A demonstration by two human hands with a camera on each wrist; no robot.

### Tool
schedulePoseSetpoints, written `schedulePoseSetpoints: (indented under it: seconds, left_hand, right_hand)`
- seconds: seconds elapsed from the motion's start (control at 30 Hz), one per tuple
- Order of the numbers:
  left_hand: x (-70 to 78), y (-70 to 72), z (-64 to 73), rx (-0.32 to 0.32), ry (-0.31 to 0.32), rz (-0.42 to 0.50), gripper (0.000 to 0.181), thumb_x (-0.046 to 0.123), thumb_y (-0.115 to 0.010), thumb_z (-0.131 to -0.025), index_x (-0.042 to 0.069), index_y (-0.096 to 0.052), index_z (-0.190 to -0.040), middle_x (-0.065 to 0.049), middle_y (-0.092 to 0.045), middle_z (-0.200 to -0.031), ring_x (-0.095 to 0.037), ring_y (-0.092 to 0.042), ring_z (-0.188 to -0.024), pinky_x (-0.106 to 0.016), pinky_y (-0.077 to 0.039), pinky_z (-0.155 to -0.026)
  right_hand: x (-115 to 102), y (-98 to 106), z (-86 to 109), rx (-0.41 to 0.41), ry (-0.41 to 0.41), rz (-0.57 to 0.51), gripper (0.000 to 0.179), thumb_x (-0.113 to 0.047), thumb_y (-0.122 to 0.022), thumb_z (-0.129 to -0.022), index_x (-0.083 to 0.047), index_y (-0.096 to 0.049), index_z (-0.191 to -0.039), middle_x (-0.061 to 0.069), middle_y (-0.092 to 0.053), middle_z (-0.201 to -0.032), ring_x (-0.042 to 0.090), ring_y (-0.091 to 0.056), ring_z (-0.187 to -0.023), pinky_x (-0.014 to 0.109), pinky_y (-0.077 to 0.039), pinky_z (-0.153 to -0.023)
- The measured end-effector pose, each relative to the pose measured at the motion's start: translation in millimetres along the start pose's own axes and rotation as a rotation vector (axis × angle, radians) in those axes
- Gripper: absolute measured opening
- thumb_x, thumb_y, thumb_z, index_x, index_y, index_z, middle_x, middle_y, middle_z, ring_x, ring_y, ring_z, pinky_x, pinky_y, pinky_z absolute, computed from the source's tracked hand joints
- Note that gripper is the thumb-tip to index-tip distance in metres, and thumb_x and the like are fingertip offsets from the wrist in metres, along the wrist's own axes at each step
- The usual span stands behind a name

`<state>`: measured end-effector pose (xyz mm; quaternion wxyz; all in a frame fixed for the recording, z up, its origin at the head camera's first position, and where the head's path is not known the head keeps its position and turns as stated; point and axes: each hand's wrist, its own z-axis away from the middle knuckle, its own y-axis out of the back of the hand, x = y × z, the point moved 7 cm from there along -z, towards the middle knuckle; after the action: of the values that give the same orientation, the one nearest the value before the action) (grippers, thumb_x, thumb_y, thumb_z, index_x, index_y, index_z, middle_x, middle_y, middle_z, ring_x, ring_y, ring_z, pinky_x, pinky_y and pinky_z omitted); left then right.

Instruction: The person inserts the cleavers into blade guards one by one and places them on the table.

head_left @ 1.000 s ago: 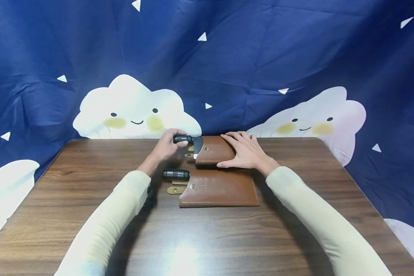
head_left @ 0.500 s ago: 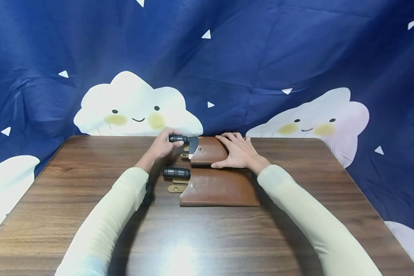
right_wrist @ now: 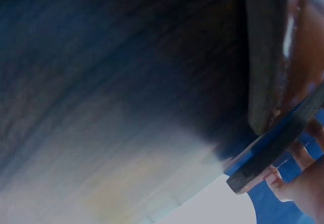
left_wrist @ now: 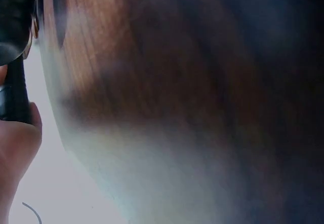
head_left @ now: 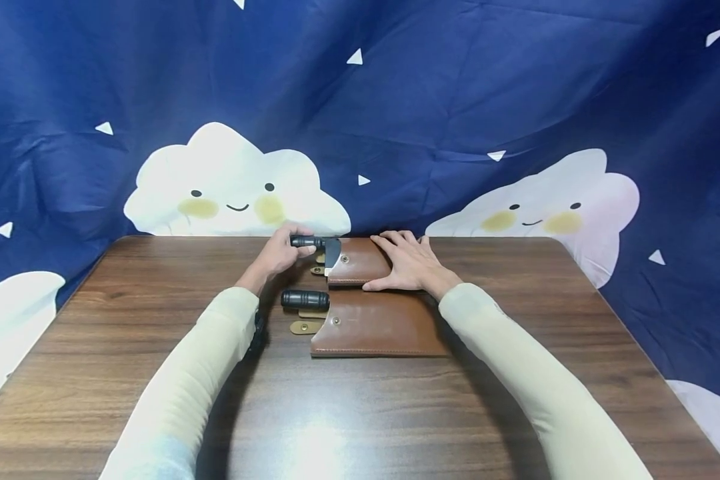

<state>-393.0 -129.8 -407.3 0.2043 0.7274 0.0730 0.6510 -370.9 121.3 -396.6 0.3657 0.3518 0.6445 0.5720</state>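
Note:
In the head view, my left hand [head_left: 276, 257] holds the black handle of a cleaver [head_left: 305, 241] by the table's far edge. A strip of its dark blade shows at the mouth of a brown leather sheath [head_left: 359, 260]; the rest is inside. My right hand [head_left: 411, 262] grips this sheath across its right part, thumb along the near edge and fingers spread toward the far edge. Just in front lies a second, larger brown sheath [head_left: 378, 330]. From its left end sticks a black handle [head_left: 305, 299]. In the left wrist view, my left hand [left_wrist: 17, 148] shows beside a black handle.
Tan snap straps [head_left: 306, 327] stick out from the left ends of both sheaths. The dark wooden table [head_left: 348, 413] ends behind the far sheath, where a blue curtain [head_left: 396, 100] with printed clouds hangs.
Both hands have shifted slightly left along the table's far side, carrying the cleaver and its sheath with them. The front sheath has stayed in place.

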Motion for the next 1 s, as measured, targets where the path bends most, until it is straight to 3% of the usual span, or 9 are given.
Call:
schedulePoseSetpoints:
  seconds: [0.47,0.73,1.0]
  left_hand:
    - [-7.0,0.5,2.4,-0.037,0.044,-0.058,0.034,-0.003,-0.067,-0.094,-0.010,-0.058,-0.126,-0.026,-0.062,-0.119,-0.029,-0.058,-0.101,-0.031,-0.045,-0.088]
    - [-0.5,-1.8,-2.7,-0.068,0.005,-0.252,0.030,0.005,-0.066,-0.097,-0.007,-0.060,-0.124,-0.023,-0.062,-0.116,-0.032,-0.057,-0.102,-0.044,-0.045,-0.096]
    - [-4.0,-1.0,2.4,-0.077,-0.002,-0.273,0.027,0.005,-0.067,-0.097,-0.006,-0.060,-0.121,-0.021,-0.061,-0.115,-0.032,-0.056,-0.103,-0.046,-0.043,-0.098]
  right_hand:
    - [-2.3,-16.9,-5.4,-0.078,0.007,-0.035,0.122,-0.097,-0.055,-0.063,-0.023,-0.035,-0.158,0.003,-0.037,-0.157,0.033,-0.032,-0.141,0.061,-0.031,-0.099]
    - [0.3,-12.7,-2.9,-0.148,0.004,-0.052,0.113,-0.087,-0.059,-0.074,-0.023,-0.029,-0.161,0.005,-0.028,-0.163,0.033,-0.024,-0.148,0.068,-0.028,-0.103]
    - [-3.5,-19.1,-0.3,-0.187,0.007,-0.043,0.112,-0.086,-0.058,-0.076,-0.023,-0.025,-0.162,0.006,-0.026,-0.165,0.032,-0.022,-0.149,0.070,-0.027,-0.103]
